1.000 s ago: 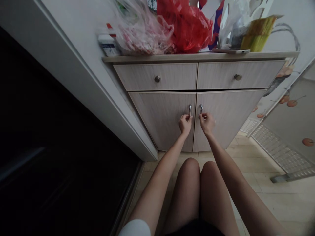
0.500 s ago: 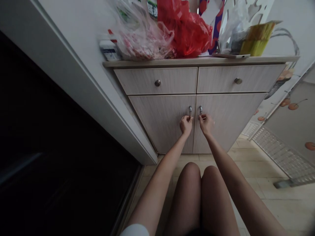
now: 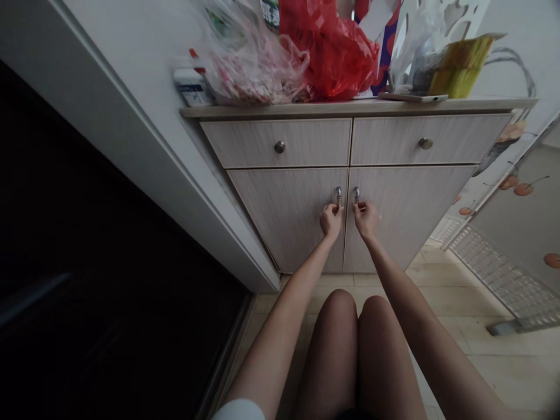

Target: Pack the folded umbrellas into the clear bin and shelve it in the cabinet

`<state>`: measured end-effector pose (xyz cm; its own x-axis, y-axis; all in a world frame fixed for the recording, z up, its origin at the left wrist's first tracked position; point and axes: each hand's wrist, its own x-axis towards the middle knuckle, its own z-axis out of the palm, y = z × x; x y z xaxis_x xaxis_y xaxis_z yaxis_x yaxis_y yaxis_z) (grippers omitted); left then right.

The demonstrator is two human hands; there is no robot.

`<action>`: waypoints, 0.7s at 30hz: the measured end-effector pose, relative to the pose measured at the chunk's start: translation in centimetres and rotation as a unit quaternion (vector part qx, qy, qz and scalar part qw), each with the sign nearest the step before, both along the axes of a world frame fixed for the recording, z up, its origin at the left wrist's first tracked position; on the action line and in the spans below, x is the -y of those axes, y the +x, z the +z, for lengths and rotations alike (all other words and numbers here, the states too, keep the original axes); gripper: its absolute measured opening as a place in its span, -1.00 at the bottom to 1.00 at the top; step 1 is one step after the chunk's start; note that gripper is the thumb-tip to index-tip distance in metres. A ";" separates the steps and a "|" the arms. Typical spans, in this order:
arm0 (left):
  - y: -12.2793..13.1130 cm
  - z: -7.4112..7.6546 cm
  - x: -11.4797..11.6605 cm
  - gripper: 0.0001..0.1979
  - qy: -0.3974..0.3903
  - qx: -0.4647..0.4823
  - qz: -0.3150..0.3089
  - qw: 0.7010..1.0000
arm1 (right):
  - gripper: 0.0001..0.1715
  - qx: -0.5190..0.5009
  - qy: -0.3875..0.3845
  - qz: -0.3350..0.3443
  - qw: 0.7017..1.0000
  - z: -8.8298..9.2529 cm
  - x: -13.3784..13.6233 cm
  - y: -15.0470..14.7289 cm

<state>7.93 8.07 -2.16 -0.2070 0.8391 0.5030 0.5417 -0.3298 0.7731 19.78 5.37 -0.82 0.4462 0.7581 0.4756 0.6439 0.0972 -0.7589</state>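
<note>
Two metal pull handles hang side by side on the closed doors of a pale wood-grain cabinet [image 3: 280, 210]. My left hand [image 3: 331, 220] pinches the lower end of the left door handle [image 3: 338, 193]. On the other door, my right hand [image 3: 366, 219] has its fingers closed around the lower end of the right door handle [image 3: 357, 193]. My fingers cover the bottom tips of both handles. Above the doors are two closed drawers with round knobs, the left knob [image 3: 279, 147] and the right knob [image 3: 425, 143].
A red plastic bag [image 3: 336, 58], a clear plastic bag [image 3: 258, 70], a white bottle [image 3: 191, 86], a yellow container [image 3: 461, 69] and a flat phone-like object [image 3: 413, 97] sit on the cabinet top. A dark doorway [image 3: 96, 262] lies left. My knees [image 3: 341, 309] are close below the doors.
The view has shifted very slightly. Both hands stay on the handles, and the cabinet doors remain closed.
</note>
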 end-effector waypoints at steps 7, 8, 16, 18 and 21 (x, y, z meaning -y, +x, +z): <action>0.1 0.3 0.1 -0.94 -0.007 -0.006 0.005 1.000 | -0.59 -0.005 -0.009 -0.007 1.000 0.1 -0.2 -0.1; 0.1 0.3 0.2 -0.94 -0.010 -0.008 0.005 1.000 | -0.59 -0.004 -0.008 -0.009 1.000 0.1 -0.2 -0.1; 0.3 0.7 0.2 -0.94 -0.026 0.006 0.003 1.000 | -0.64 -0.008 -0.007 -0.007 1.000 -0.2 -0.5 0.0; 0.3 0.8 0.2 -0.94 -0.024 0.008 0.002 1.000 | -0.64 -0.009 -0.007 -0.008 1.000 -0.3 -0.6 0.1; 0.4 0.7 0.1 -0.93 -0.024 0.006 0.005 1.000 | -0.66 -0.012 -0.004 -0.001 1.000 -0.2 -0.8 0.0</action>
<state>8.35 7.95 -1.45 -0.2221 0.8603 0.4589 0.5355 -0.2857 0.7947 19.77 6.13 -1.05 0.4589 0.7610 0.4587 0.6261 0.0893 -0.7746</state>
